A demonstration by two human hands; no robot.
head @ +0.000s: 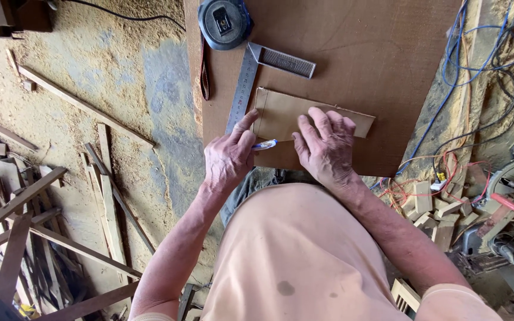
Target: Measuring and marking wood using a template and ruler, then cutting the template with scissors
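A large brown board (358,59) lies in front of me. On it rests a thin light-brown template piece (281,113). My right hand (326,145) presses flat on that piece, fingers spread. My left hand (228,156) grips a blue and white pen (265,144), its tip at the template's lower edge. A steel square (246,83) lies along the template's left side, with its ribbed stock (287,61) pointing right. A black tape measure (225,22) with a dark strap sits at the board's top left.
Sawdust covers the floor (90,59) to the left, with long wood strips (84,107) and a heap of offcuts (19,226). Blue and red cables (477,53) run at right, beside small wood blocks (435,208) and a power tool (507,202).
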